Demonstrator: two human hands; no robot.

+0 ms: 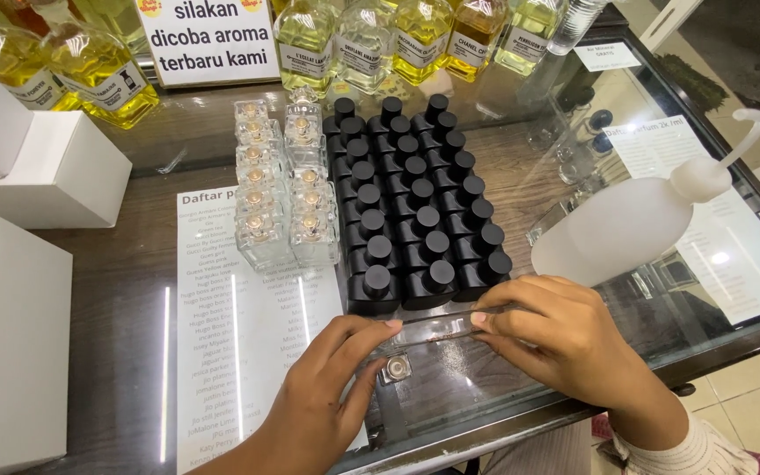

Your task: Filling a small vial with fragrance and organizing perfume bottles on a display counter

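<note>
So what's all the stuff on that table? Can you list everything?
Small clear glass item: one, see-through, lying on its side between both hands' fingertips.
Black bottles: about twenty-four, black with round caps, in three rows mid-table.
Clear bottles: about ten, see-through glass, two rows left of the black ones.
Squeeze bottle: one, white with a bent spout, lying on the right.
Large bottles: several, yellow liquid, along the back edge.
White boxes: three, white, on the left.
Printed sheets: a few, white, under the glass top.
Sign: one, white, at the back.
Left hand: one, fingertips on the glass item.
Right hand: one, fingertips on its other end.
</note>
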